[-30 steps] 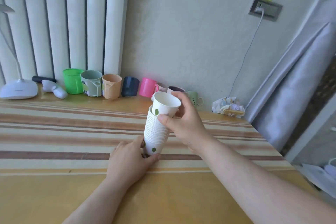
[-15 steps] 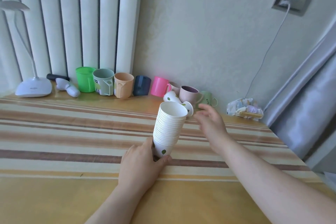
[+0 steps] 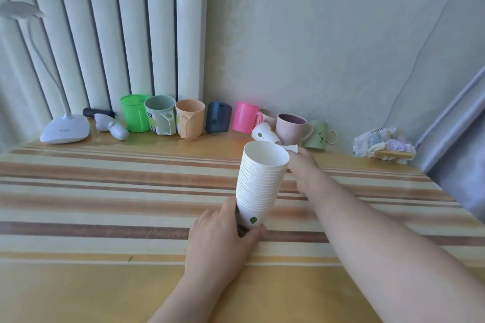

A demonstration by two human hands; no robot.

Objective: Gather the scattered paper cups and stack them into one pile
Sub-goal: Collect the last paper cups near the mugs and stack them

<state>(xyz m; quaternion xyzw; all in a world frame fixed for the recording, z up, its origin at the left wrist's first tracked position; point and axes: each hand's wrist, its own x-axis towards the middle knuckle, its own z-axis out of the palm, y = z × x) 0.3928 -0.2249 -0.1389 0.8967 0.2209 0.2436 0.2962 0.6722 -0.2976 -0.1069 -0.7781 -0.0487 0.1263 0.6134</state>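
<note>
While the left hand (image 3: 220, 233) grips the tall white paper-cup stack (image 3: 259, 186) at its base, the right hand (image 3: 305, 170) reaches to a tipped white paper cup (image 3: 265, 134), grip hidden; green mug (image 3: 316, 136) reads "SMILE".

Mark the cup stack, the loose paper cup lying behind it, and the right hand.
cup stack (image 3: 258, 186), head view, on the ribbed rims mid-stack
loose paper cup (image 3: 265, 134), head view, on its side wall
right hand (image 3: 305, 169), head view, on the back of the hand

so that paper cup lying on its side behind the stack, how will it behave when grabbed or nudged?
The loose paper cup lies on its side on the table, so a nudge would probably roll it in a curve, being tapered. It looks thin-walled: likely very light, and easily crushed by a hard pinch from the right hand.
</note>
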